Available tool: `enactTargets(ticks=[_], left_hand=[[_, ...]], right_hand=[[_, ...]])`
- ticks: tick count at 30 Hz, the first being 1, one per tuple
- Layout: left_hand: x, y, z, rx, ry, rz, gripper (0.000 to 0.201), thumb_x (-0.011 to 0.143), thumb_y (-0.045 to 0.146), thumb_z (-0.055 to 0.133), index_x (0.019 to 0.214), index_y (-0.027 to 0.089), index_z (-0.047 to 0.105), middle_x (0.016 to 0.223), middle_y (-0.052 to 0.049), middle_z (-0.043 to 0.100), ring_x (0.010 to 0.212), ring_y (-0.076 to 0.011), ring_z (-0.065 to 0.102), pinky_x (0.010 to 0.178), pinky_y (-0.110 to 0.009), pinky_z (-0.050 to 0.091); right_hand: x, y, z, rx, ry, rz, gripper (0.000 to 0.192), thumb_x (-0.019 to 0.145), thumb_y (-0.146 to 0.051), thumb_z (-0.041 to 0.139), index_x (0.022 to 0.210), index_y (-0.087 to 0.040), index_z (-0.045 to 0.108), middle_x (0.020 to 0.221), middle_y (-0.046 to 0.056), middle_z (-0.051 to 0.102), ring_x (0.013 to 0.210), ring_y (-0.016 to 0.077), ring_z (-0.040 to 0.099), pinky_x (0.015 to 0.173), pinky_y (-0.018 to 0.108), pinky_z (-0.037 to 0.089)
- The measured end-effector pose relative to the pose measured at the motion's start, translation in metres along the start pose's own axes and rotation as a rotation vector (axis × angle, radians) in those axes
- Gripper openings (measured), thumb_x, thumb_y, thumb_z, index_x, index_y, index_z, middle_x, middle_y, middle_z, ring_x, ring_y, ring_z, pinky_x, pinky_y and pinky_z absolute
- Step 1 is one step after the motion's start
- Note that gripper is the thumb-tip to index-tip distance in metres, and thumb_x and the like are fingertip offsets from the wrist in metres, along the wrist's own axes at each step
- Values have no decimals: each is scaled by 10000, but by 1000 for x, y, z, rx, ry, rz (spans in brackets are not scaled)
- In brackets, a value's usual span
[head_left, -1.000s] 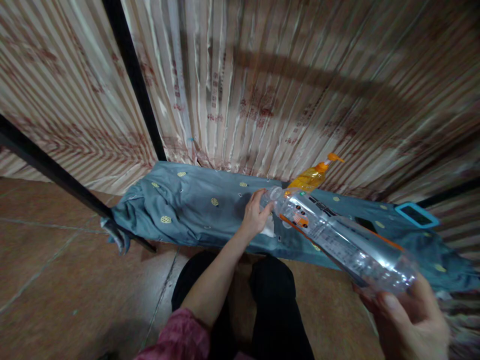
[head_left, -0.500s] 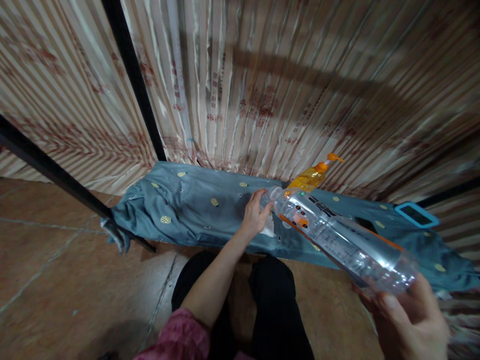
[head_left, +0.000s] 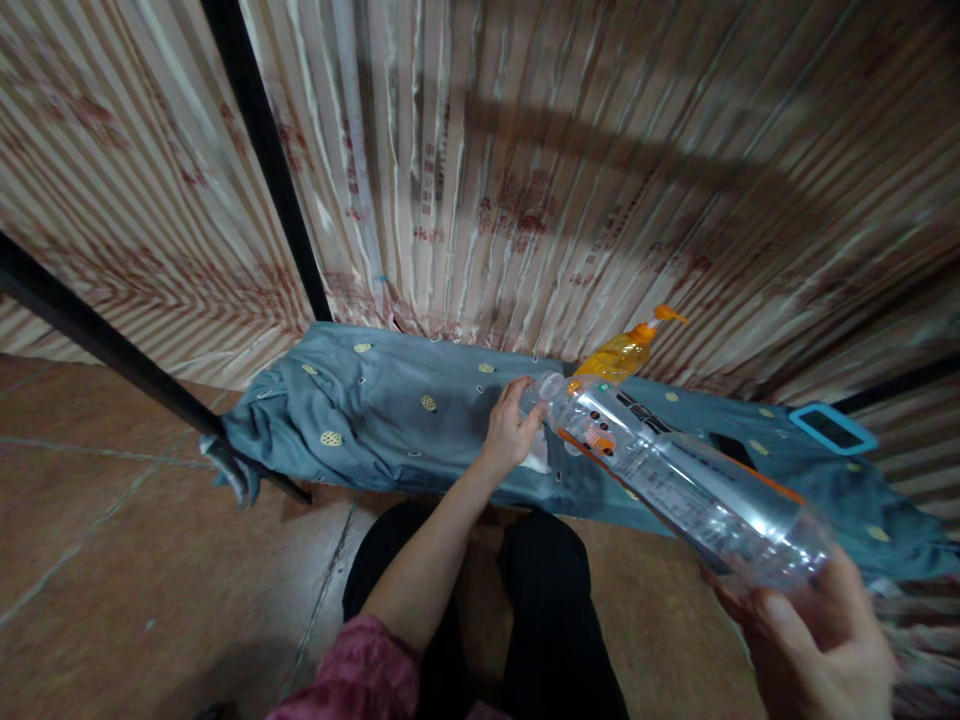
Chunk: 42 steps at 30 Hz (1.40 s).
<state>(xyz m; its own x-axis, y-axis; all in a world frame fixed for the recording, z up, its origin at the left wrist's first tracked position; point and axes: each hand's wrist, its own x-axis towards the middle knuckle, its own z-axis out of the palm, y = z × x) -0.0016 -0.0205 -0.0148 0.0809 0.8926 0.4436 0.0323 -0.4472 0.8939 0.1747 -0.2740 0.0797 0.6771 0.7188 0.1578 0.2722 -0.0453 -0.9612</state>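
A large clear plastic bottle [head_left: 675, 470], with a silver and orange label, lies tilted in the air across the right side. My right hand [head_left: 825, 640] is wrapped round its base, in the lower right. At the bottle's neck, my left hand [head_left: 514, 430] has its fingers closed on a small clear plastic container [head_left: 534, 396]. The container meets the bottle's mouth; whether one sits inside the other I cannot tell. Just behind the neck stands a yellow pump bottle [head_left: 611, 358] with an orange pump head, its lower part hidden by the clear bottle.
A blue-grey cloth with pineapple prints [head_left: 382, 410] covers the low bench. On it are a blue-framed device [head_left: 832, 428], a dark flat object [head_left: 731, 450] and something white [head_left: 536, 460]. Dark metal poles [head_left: 270, 150] stand at the left, before a striped curtain [head_left: 525, 180].
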Motion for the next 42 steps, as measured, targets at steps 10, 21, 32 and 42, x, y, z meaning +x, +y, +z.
enactTargets(ticks=[10,21,32,42], left_hand=[[-1,1,0,5,-6,1,372,934,260,728,1298,199,680,1377,-152,735,1332,-315,689,1211,-493,526],[0,1,-1,22,-15,-1,374,931,240,710,1301,193,683,1389,-157,736,1331,-312,691,1214,-493,524],[0,2,0,6,-15,-4,369,942,257,719,1295,158,681,1379,-184,730,1332,-325,690,1210,-485,526],[0,2,-1,-2,-12,1,349,944,264,716,1286,199,684,1365,-150,740,1318,-309,692,1208,-490,528]], right_hand=[[-8,-19,9,56,15,93,1196,727,-656,923,1715,-233,399,1667,208,512,1487,566,476,1230,786,275],[-11,-16,9,16,64,85,1188,745,-615,924,1732,-244,377,1657,160,523,1365,445,607,1033,523,573],[1,5,2,159,97,6,917,755,-439,965,1590,-310,609,1428,95,708,903,225,701,676,275,589],[1,-2,5,160,95,-14,968,760,-428,954,1633,-287,561,1442,89,688,978,235,684,744,284,595]])
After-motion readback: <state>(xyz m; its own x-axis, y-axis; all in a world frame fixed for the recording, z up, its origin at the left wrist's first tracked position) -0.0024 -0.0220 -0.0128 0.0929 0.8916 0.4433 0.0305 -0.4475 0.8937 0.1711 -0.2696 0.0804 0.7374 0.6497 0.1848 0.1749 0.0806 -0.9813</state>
